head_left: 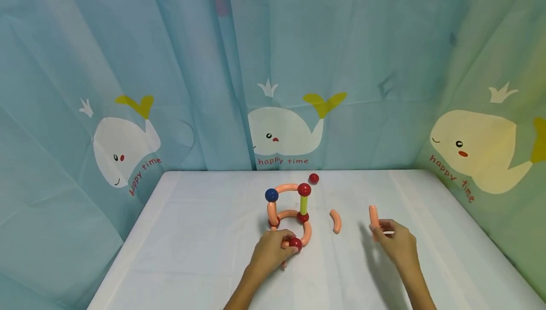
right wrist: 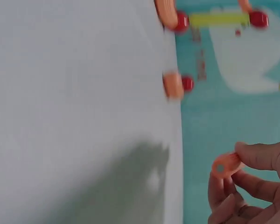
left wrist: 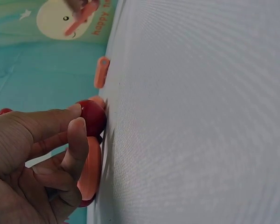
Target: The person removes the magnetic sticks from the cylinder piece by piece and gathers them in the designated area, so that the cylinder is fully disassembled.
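Observation:
My left hand [head_left: 269, 249] pinches a red ball [head_left: 295, 244] at the near corner of a ball-and-rod frame on the table. In the left wrist view, thumb and finger meet at that ball [left wrist: 93, 118], low beside the tabletop. Curved orange rods form the frame's base ring. Above it, a blue ball [head_left: 271, 195] and another red ball [head_left: 304, 189] are joined by an orange rod, with a yellow-green rod [head_left: 304, 205] upright under the red one. Out to the right, my right hand [head_left: 398, 244] holds an orange rod [head_left: 373, 216] upright between thumb and fingers, raised over the table.
A loose curved orange rod [head_left: 336, 221] lies between the frame and my right hand. Behind the frame, a loose red ball [head_left: 313, 178] sits near the back edge of the white table [head_left: 192, 234]. A blue curtain [head_left: 362, 40] with printed whales surrounds the back and sides.

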A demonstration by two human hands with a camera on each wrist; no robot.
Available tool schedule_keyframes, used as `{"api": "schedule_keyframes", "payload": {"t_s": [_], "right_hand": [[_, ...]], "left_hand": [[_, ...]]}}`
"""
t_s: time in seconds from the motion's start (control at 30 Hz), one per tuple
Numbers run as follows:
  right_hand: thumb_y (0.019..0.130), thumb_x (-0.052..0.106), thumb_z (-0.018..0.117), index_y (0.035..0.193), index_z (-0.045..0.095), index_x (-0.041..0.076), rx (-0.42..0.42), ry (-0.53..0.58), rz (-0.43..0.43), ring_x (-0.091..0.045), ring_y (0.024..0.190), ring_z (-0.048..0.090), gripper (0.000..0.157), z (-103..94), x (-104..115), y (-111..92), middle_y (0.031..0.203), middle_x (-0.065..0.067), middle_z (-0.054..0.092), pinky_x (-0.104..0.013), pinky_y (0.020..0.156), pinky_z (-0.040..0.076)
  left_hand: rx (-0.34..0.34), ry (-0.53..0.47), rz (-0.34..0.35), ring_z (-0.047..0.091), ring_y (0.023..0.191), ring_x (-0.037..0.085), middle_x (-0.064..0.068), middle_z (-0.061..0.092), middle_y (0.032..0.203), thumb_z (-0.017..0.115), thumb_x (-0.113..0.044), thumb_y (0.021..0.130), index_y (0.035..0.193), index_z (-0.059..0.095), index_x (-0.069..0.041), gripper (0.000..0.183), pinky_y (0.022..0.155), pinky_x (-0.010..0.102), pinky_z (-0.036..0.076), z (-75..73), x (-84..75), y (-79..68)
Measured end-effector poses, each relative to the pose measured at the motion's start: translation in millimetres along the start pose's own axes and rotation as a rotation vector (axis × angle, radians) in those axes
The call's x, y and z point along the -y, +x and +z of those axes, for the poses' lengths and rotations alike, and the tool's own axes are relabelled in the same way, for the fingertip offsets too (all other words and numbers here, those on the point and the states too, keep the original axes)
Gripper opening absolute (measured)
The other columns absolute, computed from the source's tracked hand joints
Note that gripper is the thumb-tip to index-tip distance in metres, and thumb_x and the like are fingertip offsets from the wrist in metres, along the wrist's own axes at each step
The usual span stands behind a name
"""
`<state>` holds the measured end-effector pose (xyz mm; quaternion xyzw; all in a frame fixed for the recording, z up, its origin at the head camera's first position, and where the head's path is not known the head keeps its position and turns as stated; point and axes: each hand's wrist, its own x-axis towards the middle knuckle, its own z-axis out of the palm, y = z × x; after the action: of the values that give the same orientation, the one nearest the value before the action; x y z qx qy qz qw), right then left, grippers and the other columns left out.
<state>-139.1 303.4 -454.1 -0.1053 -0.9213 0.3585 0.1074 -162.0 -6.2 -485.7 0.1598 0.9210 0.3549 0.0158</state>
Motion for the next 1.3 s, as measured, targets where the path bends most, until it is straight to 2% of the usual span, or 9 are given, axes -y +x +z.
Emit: {"api": "schedule_keyframes", "payload": {"t_s": [0.13,0.27,0.43,0.6,0.77,0.93,1.3], "right_hand": [[0.092,0.032,0.064,0.118,0.063,-0.006,0.015,-0.043,0.137,-0.029,0.081,0.067,0.045,-17.0,-27,8,0.106,-0.022,0.070,-0.031,0.057,0.046],[0.090,0.032,0.065,0.117,0.064,-0.004,0.016,-0.061,0.261,-0.016,0.070,0.054,0.045,-31.3,-51,12,0.097,-0.016,0.071,-0.032,0.053,0.038],[0.089,0.035,0.065,0.115,0.063,-0.006,0.009,-0.107,0.332,-0.026,0.076,0.058,0.049,-43.9,-73,17,0.100,-0.022,0.068,-0.034,0.052,0.038],[0.087,0.036,0.067,0.116,0.062,-0.006,0.038,-0.111,0.373,-0.032,0.081,0.058,0.051,-54.2,-82,22,0.108,-0.028,0.064,-0.037,0.055,0.038],[0.086,0.035,0.069,0.114,0.062,-0.006,0.063,-0.113,0.406,-0.029,0.078,0.053,0.050,-57.5,-84,26,0.103,-0.028,0.062,-0.038,0.057,0.037],[0.086,0.033,0.069,0.109,0.064,-0.006,0.051,-0.121,0.428,-0.029,0.079,0.053,0.046,-56.8,-84,28,0.100,-0.027,0.062,-0.039,0.058,0.037],[0.086,0.033,0.068,0.106,0.065,-0.007,0.034,-0.116,0.394,-0.030,0.077,0.055,0.045,-55.0,-87,38,0.098,-0.027,0.063,-0.037,0.056,0.037]], "left_hand": [[0.008,-0.009,-0.011,0.054,0.076,0.004,-0.004,0.073,0.094,0.081,-0.027,0.080,0.102,0.074,-0.018,0.025,0.065,0.025,0.044,-0.6,-1.2,-0.4],[0.014,-0.002,-0.016,0.052,0.076,0.005,-0.004,0.072,0.094,0.081,-0.027,0.079,0.102,0.074,-0.018,0.026,0.064,0.025,0.043,0.1,-1.5,-0.4],[-0.001,0.011,-0.010,0.056,0.078,0.006,-0.003,0.073,0.094,0.081,-0.027,0.079,0.102,0.074,-0.019,0.025,0.065,0.025,0.044,0.1,-1.8,-1.2],[-0.004,0.010,-0.014,0.058,0.080,0.007,-0.004,0.073,0.095,0.081,-0.027,0.079,0.103,0.074,-0.019,0.026,0.067,0.027,0.046,-1.0,-2.8,-1.0],[-0.002,0.011,-0.021,0.061,0.084,0.011,-0.003,0.074,0.098,0.081,-0.029,0.079,0.104,0.074,-0.020,0.027,0.070,0.031,0.049,-0.5,-2.3,-0.5],[0.000,0.008,-0.027,0.062,0.085,0.011,-0.003,0.074,0.098,0.081,-0.029,0.079,0.103,0.074,-0.020,0.027,0.070,0.031,0.049,0.4,-2.1,-0.3],[0.041,-0.007,-0.075,0.055,0.081,0.007,-0.004,0.073,0.099,0.081,-0.029,0.080,0.108,0.074,-0.019,0.031,0.071,0.032,0.048,0.1,-3.2,1.3]]}}
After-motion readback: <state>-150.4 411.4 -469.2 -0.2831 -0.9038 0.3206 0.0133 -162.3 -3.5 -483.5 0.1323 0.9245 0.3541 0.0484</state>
